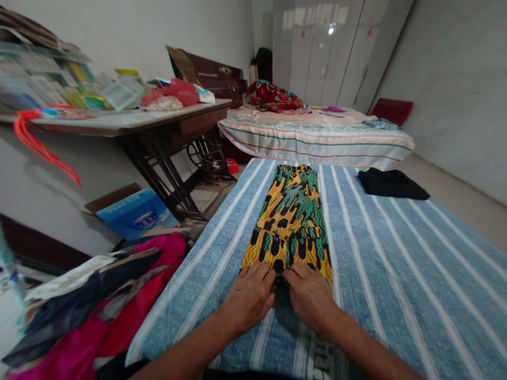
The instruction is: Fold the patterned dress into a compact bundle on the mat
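Observation:
A garment (291,211) with a yellow, green and black pattern lies folded into a long strip on the blue-and-white striped bed cover (356,295). At its near end, my left hand (253,290) grips the left part of the edge, fingers curled over the fabric. My right hand (311,295) holds the same edge just to the right, with its fingers bent over the cloth. Both thumbs are largely hidden. A short gap separates the hands, and the cloth's underside is out of sight.
Folded black cloth (392,183) rests on the bed's right side. Left of the bed are a clothes pile (146,264), a blue box (138,214) and a sewing-machine table (154,119) loaded with items. Beyond stands another bed (317,140) with a red floral bundle (273,96).

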### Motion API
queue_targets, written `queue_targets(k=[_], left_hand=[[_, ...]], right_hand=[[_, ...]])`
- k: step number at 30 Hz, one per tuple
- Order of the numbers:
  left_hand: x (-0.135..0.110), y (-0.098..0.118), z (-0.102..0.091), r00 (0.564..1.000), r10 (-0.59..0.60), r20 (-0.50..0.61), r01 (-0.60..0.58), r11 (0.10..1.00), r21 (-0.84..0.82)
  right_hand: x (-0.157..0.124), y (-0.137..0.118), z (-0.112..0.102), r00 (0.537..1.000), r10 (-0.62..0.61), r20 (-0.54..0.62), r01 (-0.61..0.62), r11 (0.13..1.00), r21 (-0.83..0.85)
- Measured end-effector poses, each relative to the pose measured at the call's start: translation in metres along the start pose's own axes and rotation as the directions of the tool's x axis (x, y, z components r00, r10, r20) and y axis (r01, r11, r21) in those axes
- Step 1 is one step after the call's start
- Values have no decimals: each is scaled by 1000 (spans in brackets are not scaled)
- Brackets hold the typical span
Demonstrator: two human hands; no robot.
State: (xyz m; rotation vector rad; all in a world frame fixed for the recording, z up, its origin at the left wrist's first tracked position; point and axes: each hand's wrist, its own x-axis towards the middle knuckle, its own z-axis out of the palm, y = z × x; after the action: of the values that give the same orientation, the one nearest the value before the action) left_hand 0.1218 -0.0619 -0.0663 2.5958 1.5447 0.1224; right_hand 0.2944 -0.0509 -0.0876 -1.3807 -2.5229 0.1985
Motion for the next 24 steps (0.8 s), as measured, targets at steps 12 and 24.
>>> queue_targets(k=[12,24], left_hand=[[18,-1,-11,998,-21,66,19,999,38],[35,-11,-40,983,-6,184,-13,995,103]], right_hand=[[5,-17,-13,988,157,-13,-157,982,-101],[27,-7,-40,948,227,222,-217,974,-70]])
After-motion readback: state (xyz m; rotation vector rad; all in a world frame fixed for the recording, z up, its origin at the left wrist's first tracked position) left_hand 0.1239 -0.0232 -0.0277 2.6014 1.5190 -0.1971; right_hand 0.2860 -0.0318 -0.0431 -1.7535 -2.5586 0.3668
